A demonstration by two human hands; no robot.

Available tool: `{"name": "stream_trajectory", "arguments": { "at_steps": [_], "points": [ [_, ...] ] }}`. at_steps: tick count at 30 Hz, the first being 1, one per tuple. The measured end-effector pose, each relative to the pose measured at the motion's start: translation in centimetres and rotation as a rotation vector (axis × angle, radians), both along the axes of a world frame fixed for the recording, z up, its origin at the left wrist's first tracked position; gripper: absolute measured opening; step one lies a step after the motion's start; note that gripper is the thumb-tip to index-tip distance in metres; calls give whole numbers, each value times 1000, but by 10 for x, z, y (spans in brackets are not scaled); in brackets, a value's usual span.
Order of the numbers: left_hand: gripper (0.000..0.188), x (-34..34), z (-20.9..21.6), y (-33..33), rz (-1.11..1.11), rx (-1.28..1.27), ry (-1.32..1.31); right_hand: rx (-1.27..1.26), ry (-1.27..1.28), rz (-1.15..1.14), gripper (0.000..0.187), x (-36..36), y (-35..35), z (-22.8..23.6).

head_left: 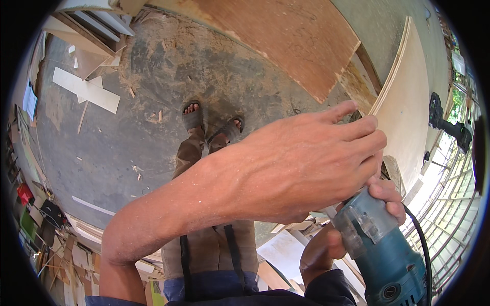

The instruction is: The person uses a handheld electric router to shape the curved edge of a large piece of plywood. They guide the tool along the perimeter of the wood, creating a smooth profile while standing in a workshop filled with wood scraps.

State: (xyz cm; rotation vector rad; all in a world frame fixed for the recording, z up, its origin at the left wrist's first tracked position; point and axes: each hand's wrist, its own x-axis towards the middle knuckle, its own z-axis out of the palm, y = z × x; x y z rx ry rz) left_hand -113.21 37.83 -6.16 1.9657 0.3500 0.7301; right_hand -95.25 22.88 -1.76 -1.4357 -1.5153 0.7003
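Note:
My left hand [311,158] reaches across to the right, fingers curled over the edge of an upright pale plywood panel [408,102]. My right hand [352,229] is wrapped around the body of a teal power trimmer [383,250], low at the right, just below the left hand. The tool's black cord [421,245] loops off to the right. Its cutting end is hidden behind my left hand. My sandalled feet [212,122] stand on the dusty floor beneath.
A brown plywood sheet [301,35] lies on the floor at the top. Wood offcuts and strips [87,89] litter the upper left, with more scraps [66,245] at the lower left. A black clamp-like tool [449,125] sits at the right by window bars.

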Motion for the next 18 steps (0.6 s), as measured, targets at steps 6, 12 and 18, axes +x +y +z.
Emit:
{"name": "stream_trajectory", "arguments": {
  "at_steps": [6,12,18],
  "points": [
    [27,-1,-3,-4,18,11,0,-8,26,47,100,3,-1,-2],
    [41,-1,-3,4,-14,14,22,-53,-7,-7,99,-8,4,2],
    [49,-2,-3,8,-22,-5,25,-91,-7,-12,97,-10,11,8]
  ]
}}
